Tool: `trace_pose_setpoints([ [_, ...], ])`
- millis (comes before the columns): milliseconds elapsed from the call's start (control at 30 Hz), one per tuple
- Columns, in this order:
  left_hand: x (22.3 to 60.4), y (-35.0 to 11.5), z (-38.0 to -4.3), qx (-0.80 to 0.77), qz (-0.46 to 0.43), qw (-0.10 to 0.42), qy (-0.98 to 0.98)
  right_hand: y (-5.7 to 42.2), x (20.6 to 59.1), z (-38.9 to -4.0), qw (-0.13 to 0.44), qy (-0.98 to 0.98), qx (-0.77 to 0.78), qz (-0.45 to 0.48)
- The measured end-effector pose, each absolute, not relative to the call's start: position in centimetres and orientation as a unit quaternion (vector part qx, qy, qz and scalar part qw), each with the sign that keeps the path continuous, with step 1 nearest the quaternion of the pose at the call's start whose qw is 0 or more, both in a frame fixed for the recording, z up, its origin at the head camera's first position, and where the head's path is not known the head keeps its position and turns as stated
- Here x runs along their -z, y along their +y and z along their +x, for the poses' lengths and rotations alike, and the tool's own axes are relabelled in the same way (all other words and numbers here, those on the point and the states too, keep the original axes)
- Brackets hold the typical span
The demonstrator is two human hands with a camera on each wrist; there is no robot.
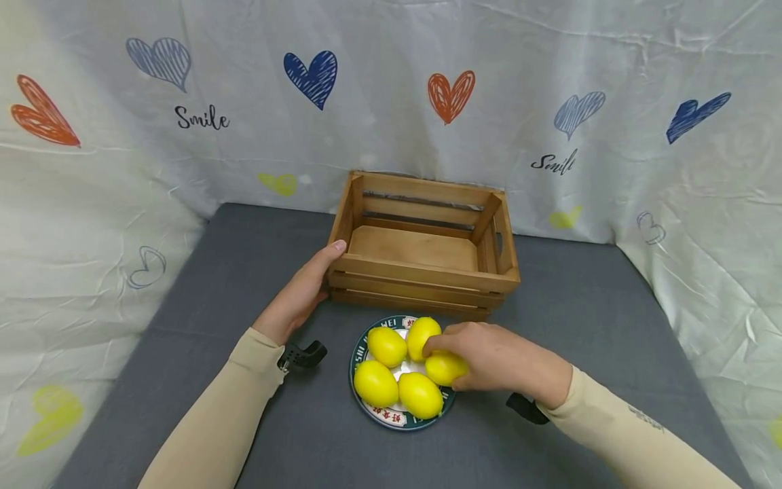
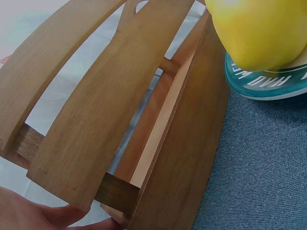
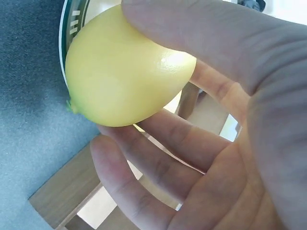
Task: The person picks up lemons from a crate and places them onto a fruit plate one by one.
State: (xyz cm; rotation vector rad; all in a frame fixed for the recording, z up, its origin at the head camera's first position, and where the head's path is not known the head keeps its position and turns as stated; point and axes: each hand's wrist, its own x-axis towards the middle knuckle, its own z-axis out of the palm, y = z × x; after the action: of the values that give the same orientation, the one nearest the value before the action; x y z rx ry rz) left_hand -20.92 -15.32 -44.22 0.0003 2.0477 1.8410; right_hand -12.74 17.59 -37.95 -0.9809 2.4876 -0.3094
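My left hand (image 1: 299, 293) holds the left end of a slatted wooden crate (image 1: 421, 285), thumb on its top rim. In the left wrist view, fingertips (image 2: 67, 214) show at the end of the crate's slats. Several yellow lemons (image 1: 376, 384) lie in a ring on a round plate (image 1: 401, 420) with a green patterned border, in front of the crate. My right hand (image 1: 497, 356) grips the lemon (image 1: 444, 368) on the plate's right side. Close up in the right wrist view, the thumb (image 3: 158, 24) lies along this lemon (image 3: 120, 72), with fingers around its other side.
A grey cloth (image 1: 293, 435) covers the table. Behind the crate hangs a white curtain (image 1: 391, 136) printed with hearts, which also runs along both sides. The crate's bare floor (image 1: 415, 248) shows through its open top.
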Motion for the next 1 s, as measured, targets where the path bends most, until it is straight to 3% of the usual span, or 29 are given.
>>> trace_pose_setpoints([
  [500, 44.6, -16.2, -21.9, -0.665, -0.004, 0.195, 0.721, 17.4, 38.6, -12.7, 0.182, 0.916, 0.127, -0.335],
  [733, 44.0, -18.2, -21.3, -0.655, 0.019, 0.184, 0.732, 20.1, 39.0, -12.9, 0.104, 0.938, 0.193, -0.268],
  [833, 43.0, -19.9, -20.0, -0.602, 0.037, 0.145, 0.784, 21.9, 39.4, -12.9, 0.048, 0.95, 0.206, -0.228],
  [1000, 42.1, -22.7, -17.7, -0.428, 0.059, 0.03, 0.901, 24.6, 40.5, -12.9, -0.02, 0.969, 0.195, -0.147],
])
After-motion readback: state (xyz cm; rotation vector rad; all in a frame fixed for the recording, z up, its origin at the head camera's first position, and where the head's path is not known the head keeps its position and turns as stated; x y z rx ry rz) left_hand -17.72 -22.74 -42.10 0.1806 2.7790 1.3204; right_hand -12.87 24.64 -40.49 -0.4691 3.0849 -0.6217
